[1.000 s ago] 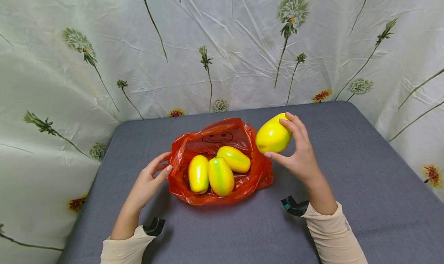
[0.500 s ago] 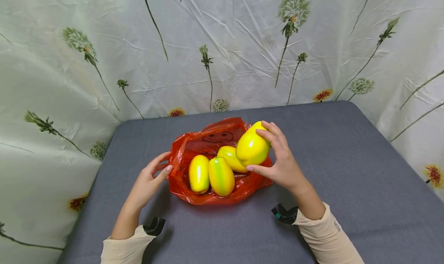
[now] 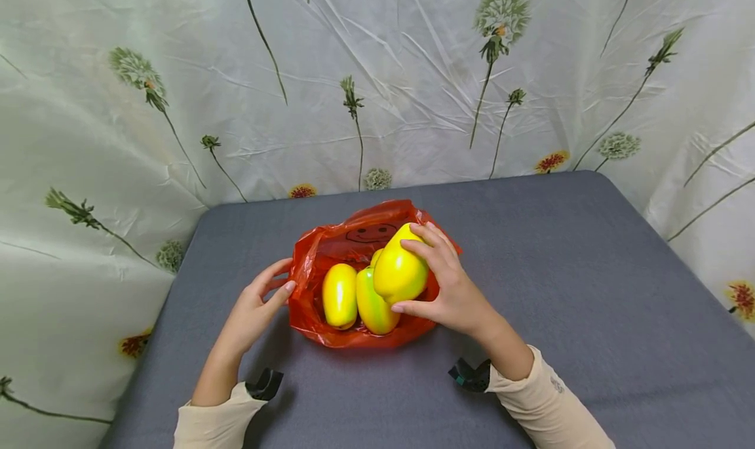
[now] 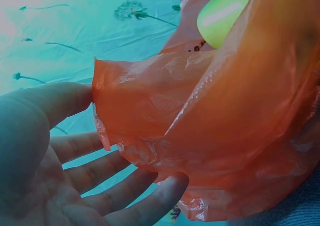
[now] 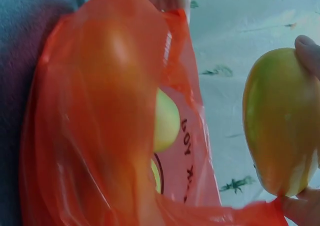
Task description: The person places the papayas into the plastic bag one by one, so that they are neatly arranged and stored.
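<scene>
A thin red plastic bag (image 3: 307, 272) with a smiling face drawn inside lies with its mouth spread. Inside it are several glossy yellow papaya-like fruits; one (image 3: 339, 296) lies at the left, and a green-streaked one (image 3: 373, 305) sits beside it. Over the bag, my right hand (image 3: 445, 285) grips another papaya-like fruit (image 3: 402, 265) between thumb and fingers. This held fruit (image 5: 282, 121) hides most of one in the bag. At the bag's left rim my left hand (image 3: 253, 308) touches the plastic, its thumb (image 4: 72, 98) and fingers extended and spread.
A grey cloth-covered table (image 3: 548, 259) lies underneath. Behind and to the sides hangs a pale curtain (image 3: 283, 141) with a dandelion print. Black wrist cameras (image 3: 265, 385) sit at both cuffs.
My right hand has carried its papaya-like fruit leftward and down, from beside the bag's right rim to over its mouth. The left hand has stayed at the left rim.
</scene>
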A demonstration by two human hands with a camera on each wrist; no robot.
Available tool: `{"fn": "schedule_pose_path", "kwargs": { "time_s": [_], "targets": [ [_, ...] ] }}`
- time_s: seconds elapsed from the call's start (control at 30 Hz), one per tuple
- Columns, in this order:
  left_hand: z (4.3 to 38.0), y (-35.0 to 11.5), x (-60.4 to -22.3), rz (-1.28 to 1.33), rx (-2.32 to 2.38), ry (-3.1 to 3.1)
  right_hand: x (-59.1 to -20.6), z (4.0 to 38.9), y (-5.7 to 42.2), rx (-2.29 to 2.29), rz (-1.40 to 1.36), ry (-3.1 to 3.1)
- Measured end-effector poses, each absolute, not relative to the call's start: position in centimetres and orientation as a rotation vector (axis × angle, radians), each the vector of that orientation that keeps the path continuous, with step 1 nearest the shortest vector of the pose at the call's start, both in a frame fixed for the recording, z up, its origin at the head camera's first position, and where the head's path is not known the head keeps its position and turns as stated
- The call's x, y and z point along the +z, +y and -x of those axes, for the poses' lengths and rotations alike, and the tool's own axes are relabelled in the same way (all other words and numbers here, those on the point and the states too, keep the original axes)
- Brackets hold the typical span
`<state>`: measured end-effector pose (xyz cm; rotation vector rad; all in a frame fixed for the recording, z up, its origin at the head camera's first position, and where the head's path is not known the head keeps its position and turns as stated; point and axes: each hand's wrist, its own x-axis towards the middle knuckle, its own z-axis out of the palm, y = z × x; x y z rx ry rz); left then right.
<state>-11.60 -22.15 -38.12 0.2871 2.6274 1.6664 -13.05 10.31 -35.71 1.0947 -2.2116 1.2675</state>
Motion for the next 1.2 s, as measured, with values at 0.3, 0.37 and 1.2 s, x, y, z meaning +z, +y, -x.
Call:
{"fn": "schedule_pose_path", "kwargs": {
  "time_s": [0.3, 0.37, 1.2],
  "targets": [
    [11.6, -22.2, -38.2, -0.3, 1.684, 2.617, -35.8, 13.3, 8.4, 1.284, -1.152, -2.233],
    [11.6, -22.2, -38.2, -0.3, 1.684, 2.619, -35.9, 13.6, 7.9, 1.278, -1.153, -2.25],
    [11.6, -22.2, -38.3, -0.297, 1.653, 2.645, -38.4, 17.9, 4.4, 1.366, -0.877, -2.489]
  ]
}}
